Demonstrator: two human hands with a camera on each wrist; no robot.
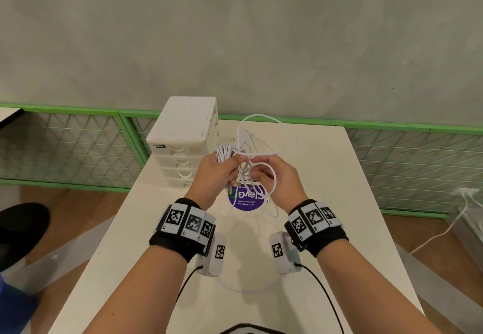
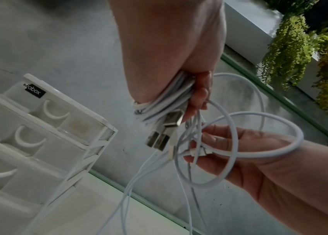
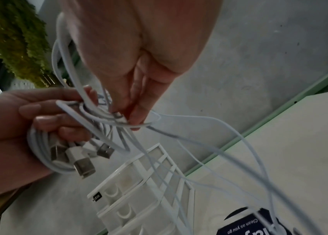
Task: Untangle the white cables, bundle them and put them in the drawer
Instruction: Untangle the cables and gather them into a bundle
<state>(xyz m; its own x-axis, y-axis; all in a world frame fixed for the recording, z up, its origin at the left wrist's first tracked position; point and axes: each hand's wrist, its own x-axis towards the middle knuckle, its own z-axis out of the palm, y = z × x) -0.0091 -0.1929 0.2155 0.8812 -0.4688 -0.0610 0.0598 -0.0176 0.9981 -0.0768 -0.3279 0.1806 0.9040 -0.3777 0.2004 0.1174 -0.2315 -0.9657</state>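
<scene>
Both hands hold a tangle of white cables (image 1: 247, 148) in the air above the white table (image 1: 326, 177). My left hand (image 1: 222, 170) grips a coiled bundle of cables (image 2: 165, 101) with several USB plugs (image 2: 159, 138) sticking out below the fingers. My right hand (image 1: 271, 174) pinches a small connector end (image 3: 119, 116) of a loose strand, with a loop (image 2: 259, 143) draped over it. Loose strands hang down toward the table. The white drawer unit (image 1: 183, 145) stands just left of the hands, its drawers pushed in.
A purple round sticker (image 1: 245, 199) lies on the table under the hands. A green-framed mesh fence (image 1: 392, 150) runs behind the table. Another white cable (image 1: 444, 229) trails on the floor at right. A dark shoe (image 1: 21, 229) shows at the left.
</scene>
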